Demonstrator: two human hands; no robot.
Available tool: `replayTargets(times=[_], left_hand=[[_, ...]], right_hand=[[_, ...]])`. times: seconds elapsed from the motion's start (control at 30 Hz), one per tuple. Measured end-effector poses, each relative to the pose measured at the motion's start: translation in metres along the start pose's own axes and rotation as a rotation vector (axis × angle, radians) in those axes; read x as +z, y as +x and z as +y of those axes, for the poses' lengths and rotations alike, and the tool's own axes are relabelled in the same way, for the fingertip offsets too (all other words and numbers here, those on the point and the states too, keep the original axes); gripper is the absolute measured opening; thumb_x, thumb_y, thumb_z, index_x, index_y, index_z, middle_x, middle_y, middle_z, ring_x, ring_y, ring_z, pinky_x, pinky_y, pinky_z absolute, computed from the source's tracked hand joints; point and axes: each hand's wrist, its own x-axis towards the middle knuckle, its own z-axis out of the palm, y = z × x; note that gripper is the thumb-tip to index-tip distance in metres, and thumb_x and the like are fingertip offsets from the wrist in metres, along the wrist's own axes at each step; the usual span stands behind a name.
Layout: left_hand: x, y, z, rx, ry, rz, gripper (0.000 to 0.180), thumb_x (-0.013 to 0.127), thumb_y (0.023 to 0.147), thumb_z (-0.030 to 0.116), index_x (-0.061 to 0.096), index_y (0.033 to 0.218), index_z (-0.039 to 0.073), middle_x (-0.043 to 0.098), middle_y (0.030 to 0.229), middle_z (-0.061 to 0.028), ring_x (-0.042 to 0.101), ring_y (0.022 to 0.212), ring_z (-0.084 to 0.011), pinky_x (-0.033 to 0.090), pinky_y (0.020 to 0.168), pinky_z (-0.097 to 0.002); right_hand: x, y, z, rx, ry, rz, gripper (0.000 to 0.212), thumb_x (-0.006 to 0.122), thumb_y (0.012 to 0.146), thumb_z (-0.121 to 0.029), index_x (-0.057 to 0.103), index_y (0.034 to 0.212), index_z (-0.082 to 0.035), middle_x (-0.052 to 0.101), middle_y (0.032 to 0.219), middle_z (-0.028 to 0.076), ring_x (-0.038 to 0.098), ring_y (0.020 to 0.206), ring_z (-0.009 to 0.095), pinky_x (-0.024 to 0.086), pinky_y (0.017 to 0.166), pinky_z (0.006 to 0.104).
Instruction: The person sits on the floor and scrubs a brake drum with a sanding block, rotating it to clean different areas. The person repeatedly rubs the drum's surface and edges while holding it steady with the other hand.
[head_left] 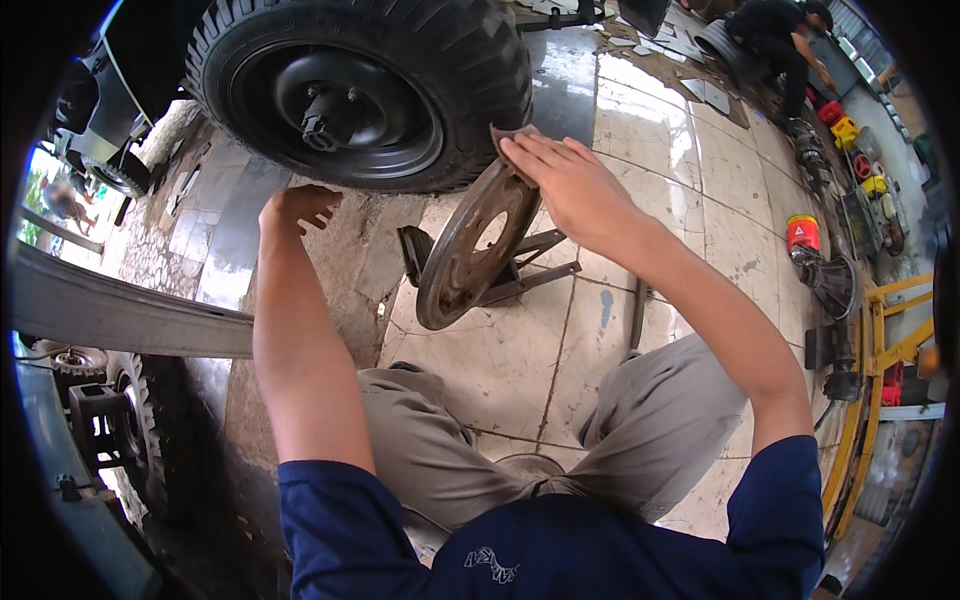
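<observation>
A round, rusty metal plate (462,262) with a large centre hole stands on edge in front of me, tilted. Behind its lower part is a dark metal stand (528,272) on the floor. My right hand (583,190) presses a piece of brown sandpaper (508,137) against the plate's upper rim, its fingers stretched out along the sheet. To the left, my left hand (298,208) hangs in the air below the big tyre (490,60), apart from the plate. Its fingers are loosely bent and apart, with nothing in them.
A black wheel rim (405,135) sits inside the tyre just ahead. On the right are a red tin (803,234), greasy machine parts (835,285) and a yellow metal frame (905,320). Another person (785,45) bends over at the far right. A grey beam (130,305) juts in from the left.
</observation>
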Motion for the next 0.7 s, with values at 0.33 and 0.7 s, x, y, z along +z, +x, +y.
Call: replayTargets(times=[0.33,0.7], left_hand=[[0.001,-0.018,0.008,-0.029,0.018,0.015,0.065,0.042,0.100,0.056,0.035,0.152,0.018,0.052,0.146,-0.0095,0.058,0.127,-0.0245,0.047,0.104,-0.0473],[-0.004,0.008,-0.011,0.019,-0.060,-0.019,0.053,0.040,0.103,0.039,0.033,0.153,0.021,0.052,0.147,-0.0100,0.055,0.130,-0.0275,0.041,0.107,-0.0549]], right_hand=[[0.022,0.003,0.008,-0.071,0.198,0.086,0.060,0.048,0.091,-0.002,0.043,0.150,-0.014,0.041,0.155,0.008,0.033,0.146,0.022,0.024,0.122,0.0462],[0.021,0.004,-0.007,-0.113,0.098,0.138,0.053,0.053,0.092,-0.006,0.047,0.143,-0.016,0.051,0.144,0.007,0.041,0.140,0.023,0.026,0.119,0.0510]])
